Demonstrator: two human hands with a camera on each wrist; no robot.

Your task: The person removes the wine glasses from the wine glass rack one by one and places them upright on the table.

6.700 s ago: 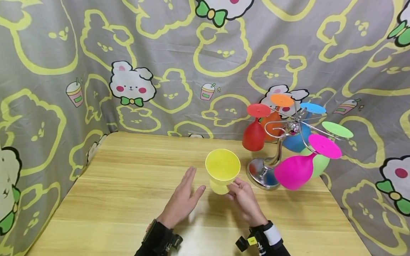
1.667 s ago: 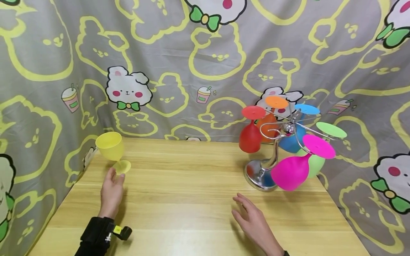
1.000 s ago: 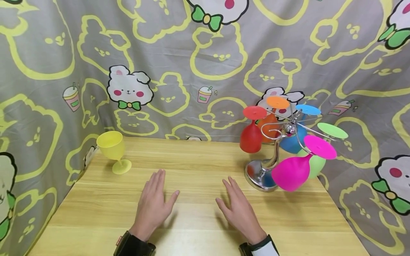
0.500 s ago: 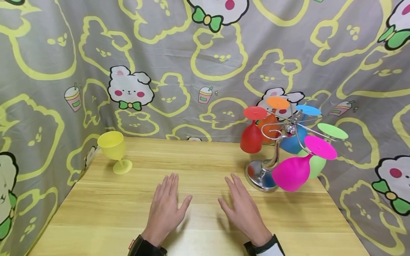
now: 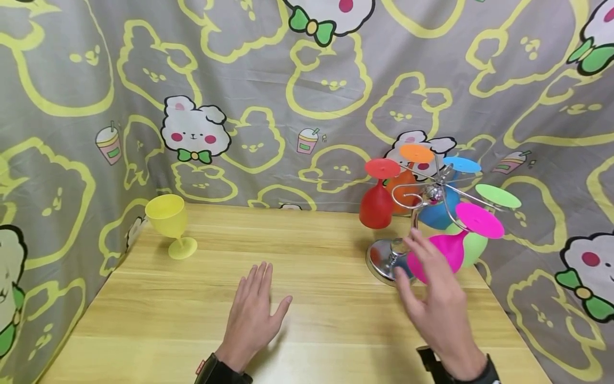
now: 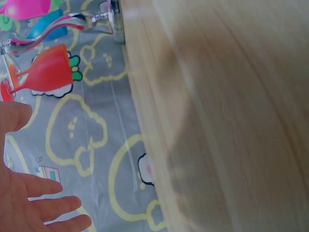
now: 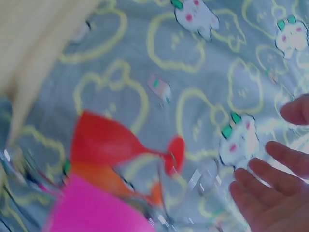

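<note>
My right hand [image 5: 438, 304], fingers spread and holding nothing, is raised in front of the magenta goblet [image 5: 438, 253] and overlaps it in the head view. That goblet hangs upside down on a chrome rack [image 5: 384, 261], along with a red goblet [image 5: 376, 208], an orange one [image 5: 405, 186], a blue one [image 5: 438, 210] and a light green one [image 5: 476, 246]. My left hand [image 5: 251, 314] is held low over the middle of the table with straight fingers and nothing in it. Upright at the far left stands a yellow goblet [image 5: 168, 216], apart from both hands.
The wooden table [image 5: 288, 240] reaches back to a grey curtain [image 5: 268, 80] printed with yellow outlines and white rabbits, which also hangs along both sides. The rack's thin wire arms spread out at the right.
Earlier, the yellow goblet passed from the right hand's grip to the far left, where the left hand let it go and drew back. Just now my right hand rose rightward toward the rack.
</note>
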